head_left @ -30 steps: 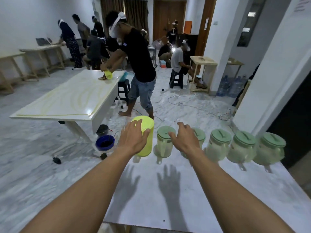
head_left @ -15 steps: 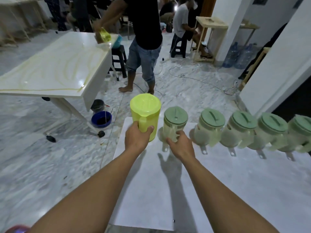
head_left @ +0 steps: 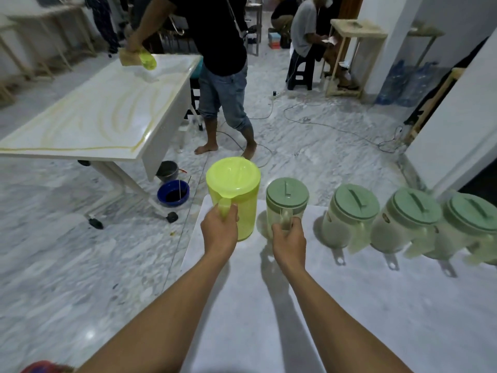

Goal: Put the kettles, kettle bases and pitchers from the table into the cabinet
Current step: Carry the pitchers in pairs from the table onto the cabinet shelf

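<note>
Left hand (head_left: 219,232): grips upright yellow pitcher (head_left: 236,195) by its handle.
Right hand (head_left: 289,238): grips green-lidded pitcher (head_left: 286,200) handle, just right of yellow pitcher.

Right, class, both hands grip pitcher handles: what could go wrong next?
The lime-yellow plastic pitcher, held by the left hand, stands at the corner of the white table; a slip could drop it to the floor.
Lifting the clear green-lidded pitcher with the right hand could knock its neighbouring green-lidded pitcher.
</note>
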